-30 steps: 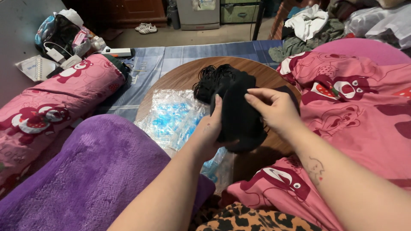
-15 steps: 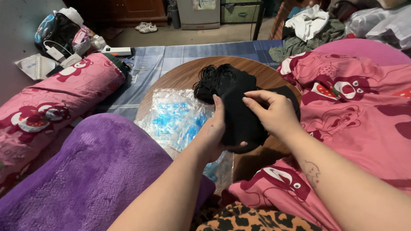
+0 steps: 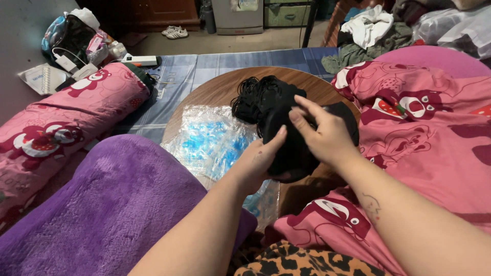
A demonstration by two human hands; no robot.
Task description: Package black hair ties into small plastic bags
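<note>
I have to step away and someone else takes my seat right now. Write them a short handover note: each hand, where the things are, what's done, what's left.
Left hand: under the near edge of the black fabric piece, thumb up against it.
Right hand: on top of the same piece, fingers pinching it.
The pile of black fabric pieces lies behind it on the round wooden table, beside a clear plastic bag with blue print.
Done: one piece is in hand.
Left: the pile itself lies untouched.
</note>
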